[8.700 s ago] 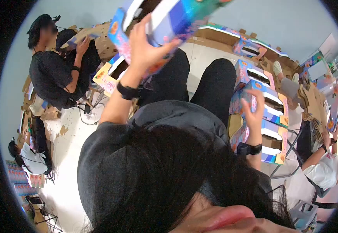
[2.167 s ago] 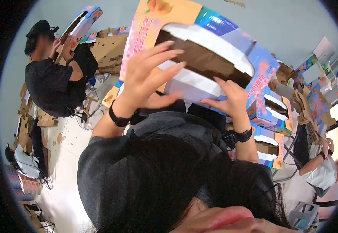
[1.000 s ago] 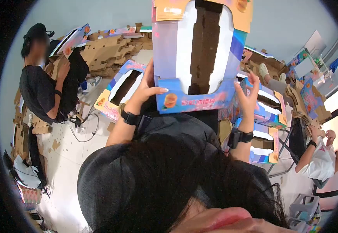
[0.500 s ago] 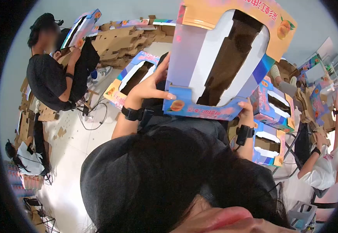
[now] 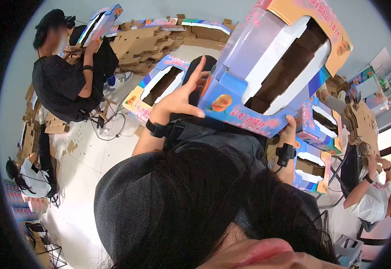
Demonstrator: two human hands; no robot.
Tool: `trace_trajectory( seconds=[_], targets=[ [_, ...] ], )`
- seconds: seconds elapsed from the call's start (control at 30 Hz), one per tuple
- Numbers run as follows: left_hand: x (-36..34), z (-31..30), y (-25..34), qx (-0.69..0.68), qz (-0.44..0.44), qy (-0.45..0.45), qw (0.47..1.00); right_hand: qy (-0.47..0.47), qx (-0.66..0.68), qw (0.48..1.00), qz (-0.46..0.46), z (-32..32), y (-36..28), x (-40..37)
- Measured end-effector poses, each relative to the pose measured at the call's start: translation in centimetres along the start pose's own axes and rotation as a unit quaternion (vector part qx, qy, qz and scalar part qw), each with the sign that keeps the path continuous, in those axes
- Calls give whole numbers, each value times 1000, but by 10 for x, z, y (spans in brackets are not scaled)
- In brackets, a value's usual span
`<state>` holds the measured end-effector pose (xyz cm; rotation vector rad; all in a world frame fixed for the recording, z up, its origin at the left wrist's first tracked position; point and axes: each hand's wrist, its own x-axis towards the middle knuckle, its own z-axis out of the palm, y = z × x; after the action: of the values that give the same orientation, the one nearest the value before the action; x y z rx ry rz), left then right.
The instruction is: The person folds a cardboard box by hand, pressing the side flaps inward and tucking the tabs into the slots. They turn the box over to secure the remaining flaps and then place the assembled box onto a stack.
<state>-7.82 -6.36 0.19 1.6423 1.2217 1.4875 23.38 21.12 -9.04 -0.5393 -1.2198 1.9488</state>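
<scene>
I am holding the printed carton (image 5: 274, 67) tilted up in front of me, above my legs. My left hand (image 5: 179, 101) is pressing flat against its near end, fingers spread and not gripping. My right hand (image 5: 289, 129) is curling its fingers around the lower edge. Stacked cartons (image 5: 314, 134) are standing just beside it.

The pale floor (image 5: 83, 170) carries a flat cardboard pile (image 5: 137, 45) at eleven o'clock, an open printed box (image 5: 157, 87) toward twelve, cardboard scraps (image 5: 72, 146) and a cable (image 5: 111, 130) at nine, and stacked boxes (image 5: 312, 157) at three.
</scene>
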Motion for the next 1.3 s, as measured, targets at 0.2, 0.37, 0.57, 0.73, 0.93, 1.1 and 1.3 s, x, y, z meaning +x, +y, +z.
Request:
trace_trajectory(
  seconds=[0.2,0.37,0.57,0.73,0.93,1.1,1.3],
  targets=[
    [3,3,-8,88,-1,-11,996,-36,23,999,-2,-17,8,7],
    [2,8,-12,22,-41,13,999,-27,34,999,17,-12,-1,-3],
    [5,9,-18,-13,-56,59,997,78,-226,939,-247,37,-56,2],
    [7,9,-34,-109,-97,80,986,80,-631,621,-458,100,-108,-38],
    [9,11,-17,-138,-137,77,978,-184,-672,548,-463,147,-89,-28],
    [3,5,-31,-135,-160,84,974,-246,-670,528,-460,150,-90,-18],
    [6,9,-28,-135,-154,63,977,-230,-683,545,-429,145,-69,-30]
  ],
)
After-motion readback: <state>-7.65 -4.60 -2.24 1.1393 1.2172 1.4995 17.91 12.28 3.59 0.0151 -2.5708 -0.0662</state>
